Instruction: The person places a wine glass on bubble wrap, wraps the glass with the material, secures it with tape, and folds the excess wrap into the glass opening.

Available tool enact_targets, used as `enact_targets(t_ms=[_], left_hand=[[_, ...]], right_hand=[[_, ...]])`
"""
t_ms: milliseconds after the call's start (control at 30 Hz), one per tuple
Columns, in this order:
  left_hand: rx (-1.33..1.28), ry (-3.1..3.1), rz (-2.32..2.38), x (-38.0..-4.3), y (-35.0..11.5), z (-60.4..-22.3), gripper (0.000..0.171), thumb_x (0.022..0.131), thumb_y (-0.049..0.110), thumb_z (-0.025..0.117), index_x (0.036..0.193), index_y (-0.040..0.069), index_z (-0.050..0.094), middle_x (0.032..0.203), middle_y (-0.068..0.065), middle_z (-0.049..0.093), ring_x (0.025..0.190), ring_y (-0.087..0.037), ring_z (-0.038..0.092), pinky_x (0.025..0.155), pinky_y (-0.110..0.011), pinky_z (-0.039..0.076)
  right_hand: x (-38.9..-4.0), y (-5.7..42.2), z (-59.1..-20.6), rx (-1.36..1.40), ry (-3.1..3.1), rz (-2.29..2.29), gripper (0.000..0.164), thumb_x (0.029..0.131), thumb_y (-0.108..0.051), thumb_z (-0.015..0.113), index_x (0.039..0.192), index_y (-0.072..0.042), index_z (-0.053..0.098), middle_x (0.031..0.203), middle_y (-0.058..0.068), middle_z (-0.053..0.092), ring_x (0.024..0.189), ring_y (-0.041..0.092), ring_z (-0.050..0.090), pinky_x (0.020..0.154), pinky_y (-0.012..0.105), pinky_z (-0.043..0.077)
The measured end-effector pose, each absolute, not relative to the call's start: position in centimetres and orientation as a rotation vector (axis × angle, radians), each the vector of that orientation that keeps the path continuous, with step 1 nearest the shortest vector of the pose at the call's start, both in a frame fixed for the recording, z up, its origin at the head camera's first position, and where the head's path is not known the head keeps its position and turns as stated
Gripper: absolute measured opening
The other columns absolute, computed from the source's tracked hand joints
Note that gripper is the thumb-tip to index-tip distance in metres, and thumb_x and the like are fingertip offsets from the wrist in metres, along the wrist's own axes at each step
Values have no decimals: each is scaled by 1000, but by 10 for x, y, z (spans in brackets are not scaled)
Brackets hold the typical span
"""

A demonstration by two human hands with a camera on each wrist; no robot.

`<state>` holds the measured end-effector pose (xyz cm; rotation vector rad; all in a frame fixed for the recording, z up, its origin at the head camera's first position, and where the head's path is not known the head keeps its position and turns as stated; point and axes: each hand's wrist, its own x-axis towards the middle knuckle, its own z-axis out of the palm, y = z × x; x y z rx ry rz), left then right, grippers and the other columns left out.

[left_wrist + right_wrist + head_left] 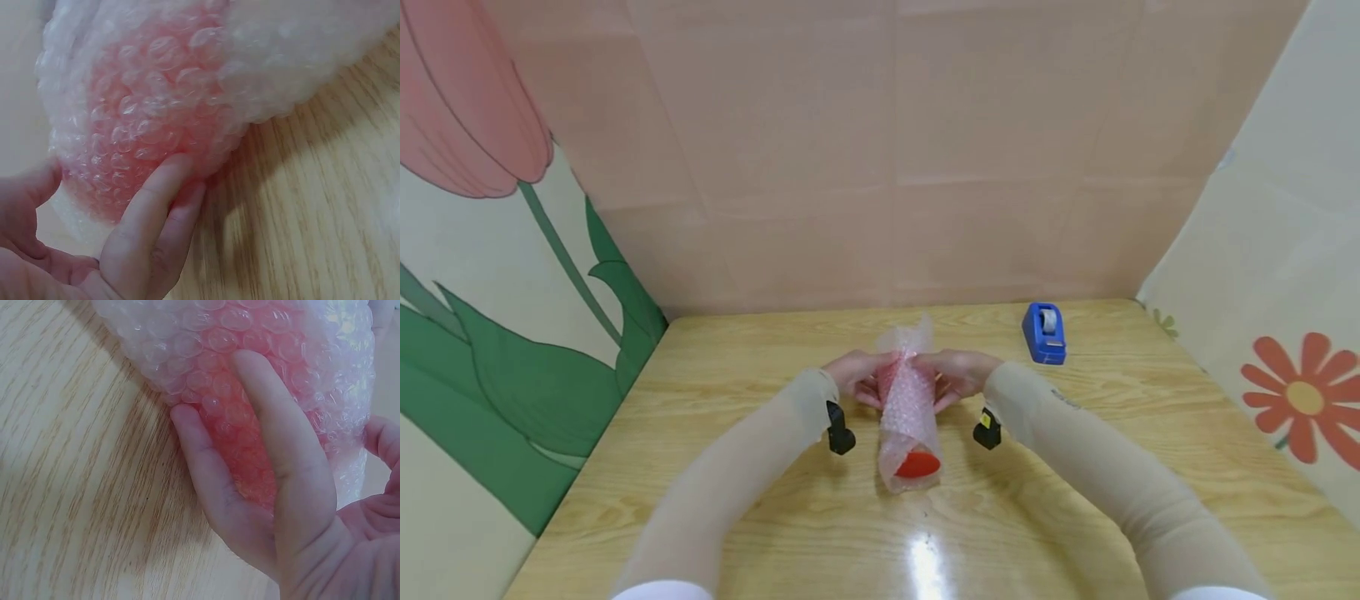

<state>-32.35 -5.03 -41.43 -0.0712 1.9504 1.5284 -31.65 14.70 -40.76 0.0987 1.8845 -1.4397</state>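
Observation:
A roll of bubble wrap lies lengthwise on the table, wound around a red object whose end shows at the near opening. The rest of that object is only a red tint through the bubbles, so its kind stays hidden. From the left side my left hand grips the roll, thumb on top and fingers along the side. My right hand holds it from the right in the same way. Both wrist views show fingertips against the bubble wrap, with the red beneath the bubble wrap there too.
A blue tape dispenser with a roll of tape stands at the back right of the wooden table. Behind the table rises a pinkish wall covering. Flower-printed panels flank the left and right sides.

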Motion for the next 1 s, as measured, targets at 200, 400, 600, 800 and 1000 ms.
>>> enact_targets(t_ms=[200,400,600,800,1000], left_hand=[[-61,1927,1554,-322,-52,-416,61,88,53,53,117,0,55,96,-21,58,76,-28,60,68,-37,56],[-32,1982,1535,-323,-48,-421,66,82,58,57,116,2,56,91,-22,61,69,-27,61,59,-35,56],[9,2035,1488,-324,-47,-422,58,84,56,56,106,2,60,81,-16,61,66,-25,60,58,-34,56],[60,1975,1511,-323,-53,-423,53,90,51,50,91,0,61,73,-13,58,62,-23,58,59,-33,56],[52,1977,1535,-321,-53,-424,51,90,50,51,93,-1,61,73,-13,58,62,-22,58,60,-33,56]], right_hand=[[-315,147,-408,93,1885,-1446,57,93,-36,49,128,6,34,111,27,44,89,33,57,69,39,56],[-315,147,-407,90,1886,-1455,58,93,-35,49,129,7,33,114,28,42,94,36,56,72,42,55],[-316,147,-405,94,1888,-1444,59,93,-35,50,131,6,31,118,29,42,97,38,55,74,43,54],[-316,146,-406,80,1880,-1445,58,93,-33,51,131,6,31,118,29,41,98,38,55,74,43,54],[-316,147,-405,95,1883,-1431,60,93,-34,51,132,6,30,119,29,41,98,38,55,74,43,54]])
